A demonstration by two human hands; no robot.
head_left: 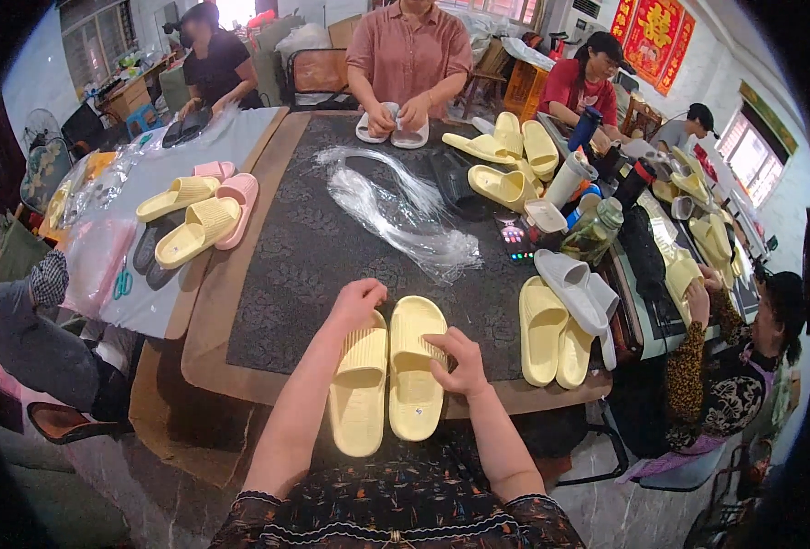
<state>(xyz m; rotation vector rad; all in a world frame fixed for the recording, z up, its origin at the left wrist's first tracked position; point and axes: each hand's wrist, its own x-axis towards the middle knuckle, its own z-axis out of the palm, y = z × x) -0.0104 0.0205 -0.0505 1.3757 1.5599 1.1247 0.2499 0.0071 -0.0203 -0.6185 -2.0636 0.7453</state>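
Two pale yellow slides lie side by side at the near table edge, toes pointing away from me. My left hand (359,304) is at the toe of the left slide (359,403). Its fingers are curled together, and what they hold, if anything, is hidden. Against the strap of the right slide (416,393) rests my right hand (462,364), thumb and forefinger apart. A small round sticker shows on that slide's insole. Ahead on the dark patterned table mat (286,265) lies a loose bundle of clear plastic strands (396,215).
Yellow slides (544,334) and a grey pair (574,293) stand at the right edge, beside a phone (515,238) and a glass jar (597,229). More yellow slides (505,165) are piled behind. Yellow and pink slides (199,229) lie left. Several people work around the tables.
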